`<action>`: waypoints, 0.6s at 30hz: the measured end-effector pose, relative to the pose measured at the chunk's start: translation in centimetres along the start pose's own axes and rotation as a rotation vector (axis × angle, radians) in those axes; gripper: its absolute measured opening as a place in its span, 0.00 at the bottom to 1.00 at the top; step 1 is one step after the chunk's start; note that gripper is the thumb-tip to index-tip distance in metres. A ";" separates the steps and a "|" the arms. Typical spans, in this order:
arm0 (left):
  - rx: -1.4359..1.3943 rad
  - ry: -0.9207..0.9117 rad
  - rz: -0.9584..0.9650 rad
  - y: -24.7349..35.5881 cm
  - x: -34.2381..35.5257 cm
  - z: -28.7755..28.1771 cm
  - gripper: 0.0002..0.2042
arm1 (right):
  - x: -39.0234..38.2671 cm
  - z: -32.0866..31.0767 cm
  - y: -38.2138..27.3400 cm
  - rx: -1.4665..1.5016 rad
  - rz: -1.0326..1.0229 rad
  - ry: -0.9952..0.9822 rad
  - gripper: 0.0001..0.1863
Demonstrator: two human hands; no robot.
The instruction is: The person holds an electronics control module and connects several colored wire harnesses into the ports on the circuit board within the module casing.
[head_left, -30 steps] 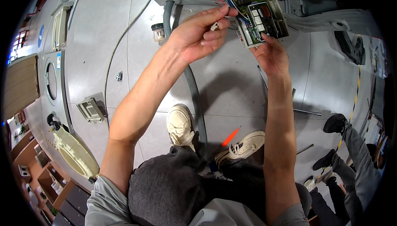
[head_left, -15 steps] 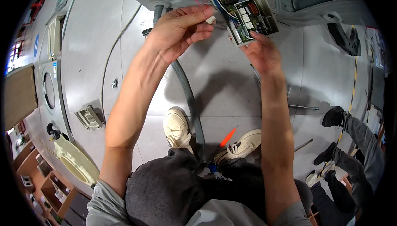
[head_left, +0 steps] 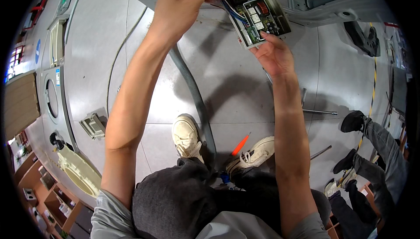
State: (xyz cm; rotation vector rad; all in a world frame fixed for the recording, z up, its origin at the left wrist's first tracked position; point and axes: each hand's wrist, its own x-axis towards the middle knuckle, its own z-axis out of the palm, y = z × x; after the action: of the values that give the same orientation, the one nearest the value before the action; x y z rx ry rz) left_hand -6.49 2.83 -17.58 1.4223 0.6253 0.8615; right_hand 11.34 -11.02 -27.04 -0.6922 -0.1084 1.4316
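My right hand point(head_left: 275, 57) grips the lower end of an electronic control board point(head_left: 260, 18) in a pale plastic housing, its thumb on the near edge. The board is green, with a black-framed section and several white relay-like blocks. A bundle of blue and white wires point(head_left: 234, 9) runs down its left side. My left hand point(head_left: 186, 3) is raised at the board's upper left corner, with thumb and forefinger pinched together beside the wires. What those fingertips hold is hidden at the picture's top edge.
A grey metal machine panel point(head_left: 323, 13) spans the top. A grey corrugated hose point(head_left: 192, 81) runs down between my shoes. An orange-handled tool point(head_left: 241, 143) and a metal cross wrench point(head_left: 319, 111) lie on the floor. Another person's legs point(head_left: 378, 156) stand at right.
My left hand has moved up toward the machine, and the white connector seen in its fingers is now out of sight. The board and right hand have shifted slightly up and left.
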 end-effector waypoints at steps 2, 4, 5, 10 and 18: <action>0.133 -0.006 0.147 -0.1 0.3 0.2 0.09 | 0.0 0.0 0.1 0.003 0.001 0.009 0.31; 0.376 -0.081 0.052 1.1 0.5 0.3 0.08 | 0.0 0.0 0.1 0.000 0.004 0.021 0.31; 0.496 -0.118 0.003 1.7 0.6 0.4 0.08 | -0.1 -0.1 0.1 -0.003 0.005 0.028 0.31; 0.891 -0.408 0.523 -0.5 2.8 -0.6 0.09 | 0.0 -0.1 0.0 -0.012 -0.013 0.009 0.32; 0.947 -0.517 0.421 -0.7 4.4 -0.2 0.07 | 0.1 -0.2 -0.1 -0.011 0.000 0.010 0.31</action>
State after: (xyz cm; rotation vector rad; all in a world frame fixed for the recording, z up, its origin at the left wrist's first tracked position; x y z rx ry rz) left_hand -4.01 6.56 -17.77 2.5936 0.3267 0.4547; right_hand 11.51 -11.00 -27.17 -0.7080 -0.1081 1.4287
